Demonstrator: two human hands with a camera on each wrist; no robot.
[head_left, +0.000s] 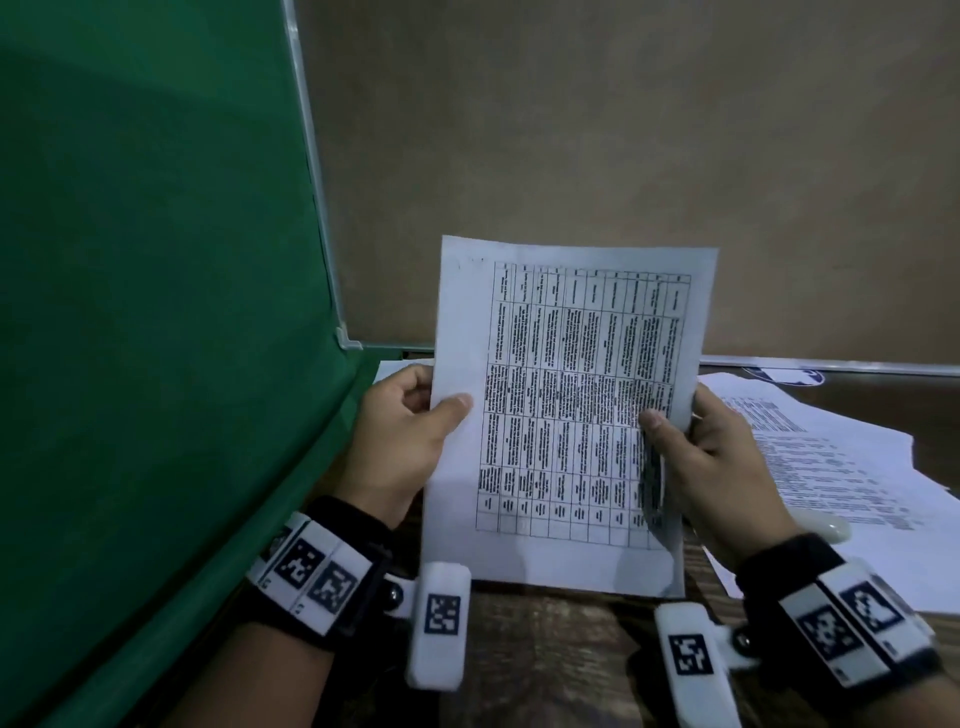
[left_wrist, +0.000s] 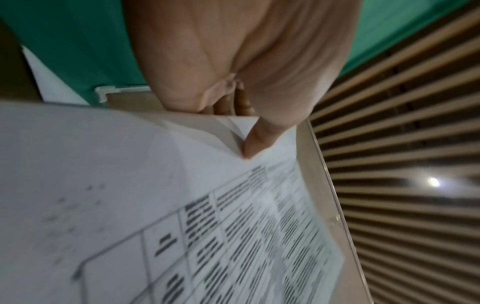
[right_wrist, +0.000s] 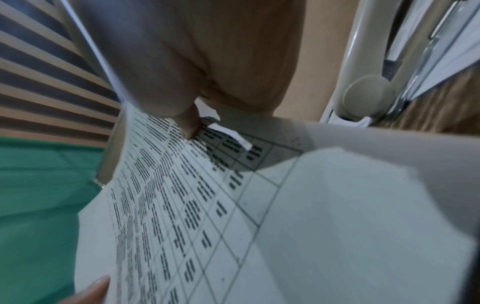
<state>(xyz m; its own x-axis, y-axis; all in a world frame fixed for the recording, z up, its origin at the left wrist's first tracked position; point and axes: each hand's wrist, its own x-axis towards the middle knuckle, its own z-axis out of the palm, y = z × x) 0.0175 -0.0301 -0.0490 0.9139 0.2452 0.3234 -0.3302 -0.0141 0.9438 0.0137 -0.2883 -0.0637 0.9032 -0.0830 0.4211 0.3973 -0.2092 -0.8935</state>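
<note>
A white sheet of paper (head_left: 561, 415) printed with a dense table stands upright over the wooden table, held by both hands. My left hand (head_left: 410, 436) pinches its left edge, thumb on the printed face and fingers behind. My right hand (head_left: 696, 447) pinches the right edge the same way, and that edge curls slightly under the thumb. The left wrist view shows the paper (left_wrist: 182, 216) under the left hand's (left_wrist: 246, 92) thumb; more than one layer shows at the edge. In the right wrist view the right hand's (right_wrist: 197, 82) thumb presses the paper (right_wrist: 233, 216).
A green cloth panel (head_left: 156, 312) with a white frame stands at the left. A beige wall (head_left: 623, 130) closes the back. More printed sheets (head_left: 841, 478) lie spread on the wooden table (head_left: 550, 660) at the right, with a white object partly under my right wrist.
</note>
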